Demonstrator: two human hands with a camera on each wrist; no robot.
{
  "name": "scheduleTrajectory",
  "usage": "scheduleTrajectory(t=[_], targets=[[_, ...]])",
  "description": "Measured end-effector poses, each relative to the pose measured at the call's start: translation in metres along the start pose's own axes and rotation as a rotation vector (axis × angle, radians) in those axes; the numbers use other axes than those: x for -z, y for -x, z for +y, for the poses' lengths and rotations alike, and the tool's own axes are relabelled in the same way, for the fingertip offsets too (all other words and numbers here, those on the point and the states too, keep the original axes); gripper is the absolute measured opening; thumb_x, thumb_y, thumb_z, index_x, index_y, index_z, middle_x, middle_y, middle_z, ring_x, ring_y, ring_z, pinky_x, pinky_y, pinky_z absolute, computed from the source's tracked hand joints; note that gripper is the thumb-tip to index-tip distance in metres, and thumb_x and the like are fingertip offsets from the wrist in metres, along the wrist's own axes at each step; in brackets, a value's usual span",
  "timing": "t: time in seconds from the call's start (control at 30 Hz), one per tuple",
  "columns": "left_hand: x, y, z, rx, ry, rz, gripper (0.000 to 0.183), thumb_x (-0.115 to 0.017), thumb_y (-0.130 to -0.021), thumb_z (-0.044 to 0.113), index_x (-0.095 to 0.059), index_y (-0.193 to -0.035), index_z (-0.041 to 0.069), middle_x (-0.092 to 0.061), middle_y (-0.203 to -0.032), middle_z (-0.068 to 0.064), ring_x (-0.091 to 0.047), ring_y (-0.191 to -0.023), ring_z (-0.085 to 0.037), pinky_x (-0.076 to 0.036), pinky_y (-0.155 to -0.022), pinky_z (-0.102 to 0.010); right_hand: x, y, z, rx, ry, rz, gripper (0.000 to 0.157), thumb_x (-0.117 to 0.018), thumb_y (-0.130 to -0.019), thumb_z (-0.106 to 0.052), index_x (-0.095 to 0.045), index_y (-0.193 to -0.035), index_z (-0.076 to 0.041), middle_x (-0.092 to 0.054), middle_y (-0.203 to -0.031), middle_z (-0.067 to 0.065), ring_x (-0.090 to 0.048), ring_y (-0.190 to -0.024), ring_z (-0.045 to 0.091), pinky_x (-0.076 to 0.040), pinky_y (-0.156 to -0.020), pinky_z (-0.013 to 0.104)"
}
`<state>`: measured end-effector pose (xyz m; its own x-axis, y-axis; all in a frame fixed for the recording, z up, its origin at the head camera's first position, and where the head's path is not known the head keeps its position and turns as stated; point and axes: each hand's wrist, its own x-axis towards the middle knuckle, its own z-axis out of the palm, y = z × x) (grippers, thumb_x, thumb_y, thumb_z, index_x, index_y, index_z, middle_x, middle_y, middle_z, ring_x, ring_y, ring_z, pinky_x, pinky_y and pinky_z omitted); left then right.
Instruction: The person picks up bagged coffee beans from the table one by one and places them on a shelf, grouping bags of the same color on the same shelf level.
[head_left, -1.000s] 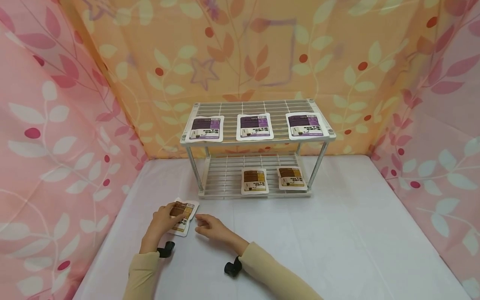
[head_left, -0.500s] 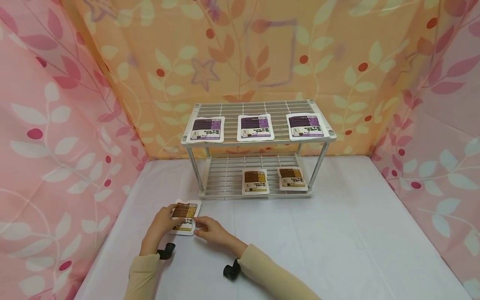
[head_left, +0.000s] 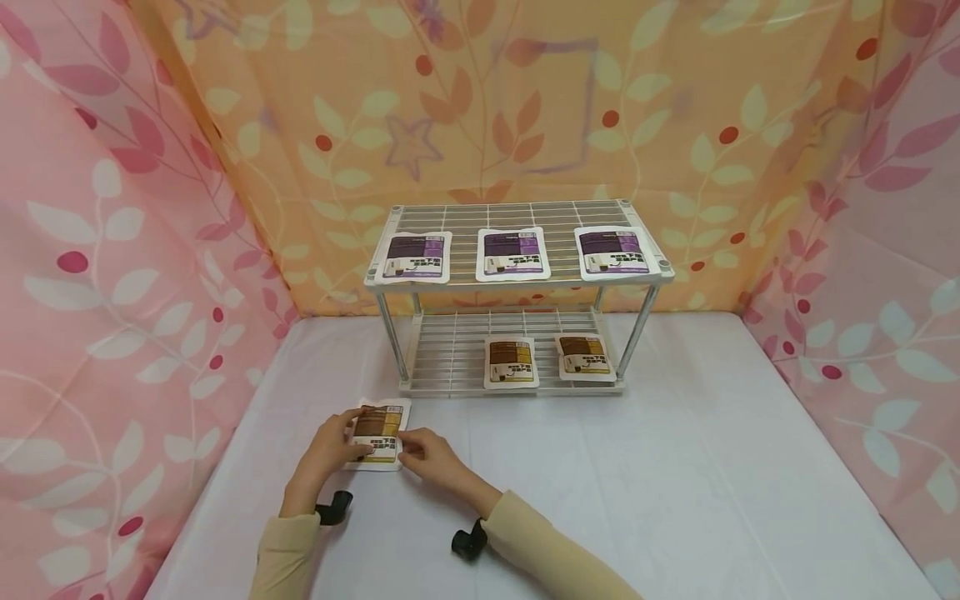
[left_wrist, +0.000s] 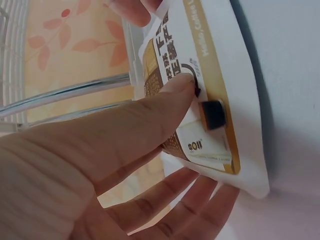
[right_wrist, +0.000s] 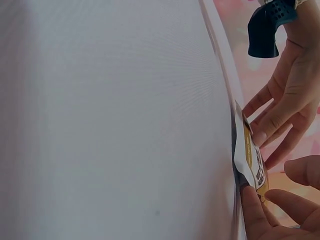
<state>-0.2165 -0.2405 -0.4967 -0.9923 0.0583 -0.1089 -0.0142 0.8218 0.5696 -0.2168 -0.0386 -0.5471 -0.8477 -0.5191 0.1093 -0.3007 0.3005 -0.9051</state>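
A flat white coffee pouch (head_left: 379, 422) with a brown and gold label lies at the left front of the table, a hand on each side. My left hand (head_left: 330, 447) grips its left side, and in the left wrist view the thumb presses the printed face of the pouch (left_wrist: 245, 145) while the other fingers are at its edge. My right hand (head_left: 435, 458) pinches the right edge. In the right wrist view the pouch (right_wrist: 241, 152) looks slightly raised along its near edge, with fingertips of my right hand (right_wrist: 280, 215) right at its corner.
Behind the hands stands a two-tier white wire rack (head_left: 431, 379). Three purple-labelled pouches (head_left: 513, 254) lie on its top shelf. A brown pouch (head_left: 512, 363) and another brown pouch (head_left: 586, 358) lie on the lower shelf. Patterned cloth (head_left: 480, 108) encloses the table (head_left: 697, 467).
My right hand has closed in from beside the pouch to pinch its right edge. The pouch has shifted slightly right and turned straighter, and my left hand has moved slightly right with it.
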Motion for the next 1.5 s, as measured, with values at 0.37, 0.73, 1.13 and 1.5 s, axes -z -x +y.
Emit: scheduleTrajectory(t=[0.37,0.73,1.13,1.5], targets=[[-0.01,0.001,0.003,-0.051,0.025,0.009,0.07,-0.077,-0.073,0.008,-0.044,-0.134,-0.002,-0.053,-0.116,-0.027,-0.055,-0.097,-0.036,-0.048,-0.08,-0.049,0.012,0.005,0.003,0.019,0.069,0.053,0.036,-0.06,-0.087,-0.007,-0.058,-0.122,0.003,-0.059,-0.108,0.015,-0.061,-0.093,0.02,-0.05,-0.077,0.017],[-0.017,0.0,0.007,-0.097,0.057,0.02,0.07,-0.076,-0.074,0.008,-0.044,-0.135,0.001,-0.052,-0.119,-0.024,-0.055,-0.098,-0.033,-0.05,-0.079,-0.046,0.024,0.007,0.003,-0.008,0.063,0.076,0.036,-0.061,-0.086,-0.006,-0.059,-0.12,0.003,-0.057,-0.106,0.014,-0.061,-0.091,0.02,-0.05,-0.076,0.017],[-0.026,-0.005,0.02,-0.133,0.099,0.035,0.07,-0.075,-0.074,0.007,-0.044,-0.136,0.004,-0.049,-0.125,-0.024,-0.054,-0.1,-0.033,-0.05,-0.078,-0.045,0.039,0.014,0.007,0.007,0.102,0.104,0.039,-0.063,-0.084,-0.003,-0.057,-0.122,0.003,-0.055,-0.108,0.014,-0.061,-0.089,0.018,-0.05,-0.079,0.016],[-0.035,-0.013,0.033,-0.197,0.117,0.041,0.071,-0.074,-0.072,-0.003,-0.044,-0.135,0.001,-0.046,-0.129,-0.024,-0.054,-0.101,-0.033,-0.053,-0.077,-0.04,0.057,0.02,0.009,0.048,0.125,0.136,0.045,-0.065,-0.082,-0.001,-0.054,-0.125,0.007,-0.052,-0.113,0.019,-0.06,-0.089,0.024,-0.053,-0.075,0.022]])
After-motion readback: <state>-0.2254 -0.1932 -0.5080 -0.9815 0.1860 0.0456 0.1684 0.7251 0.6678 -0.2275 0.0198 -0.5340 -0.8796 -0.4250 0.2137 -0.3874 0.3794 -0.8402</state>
